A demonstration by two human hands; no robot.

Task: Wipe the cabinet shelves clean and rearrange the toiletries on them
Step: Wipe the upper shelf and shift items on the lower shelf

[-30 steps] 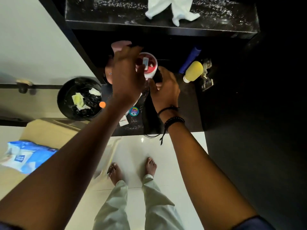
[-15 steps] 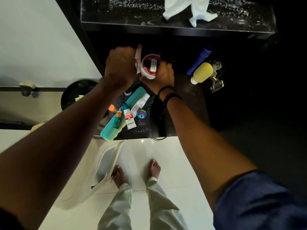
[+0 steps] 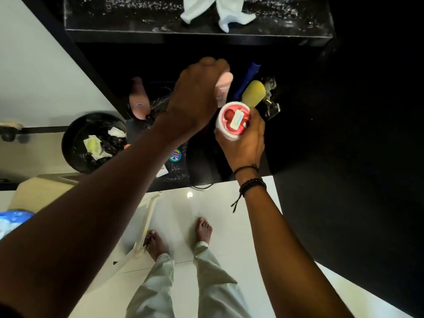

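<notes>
Step in hand: rearranging on the lower shelf [image 3: 177,176], not wiping. The cloth [image 3: 218,10] lies loose on the upper shelf [image 3: 114,19] with no hand on it. That shelf shows white speckling; I can't tell if it's dust or the finish.

Your right hand [image 3: 244,143] is wrapped round the jar [image 3: 232,120]. The red lid faces the camera, and the jar is held over the shelf's right side, just in front of the yellow bottle [image 3: 252,92].

Your left hand [image 3: 195,97] is curled over the top of the pink tube [image 3: 223,88]. The back of the hand faces the camera, so the finger placement is hidden, and the tube is blurred. The tube is deep in the shelf, just beside the blue bottle [image 3: 246,81].

Also there: a pink bottle [image 3: 137,99] at back left and a round tin [image 3: 175,154] near the front edge, beside your left forearm. I can't identify what's under the arm.

Next move, my read:
- Both hands are loaded, so one has to unload first.
- The tube looks closest to a spot. Seat it at the back next to the blue and yellow bottles. Those two look to be lying down, so they could roll if nudged.
- The jar then needs a flat bare patch, lid up.
- Stay off the hinge [image 3: 270,99] on the right wall.
- With items spread over it, the lower shelf probably hasn't been fully wiped. The cloth is one reach up.
</notes>
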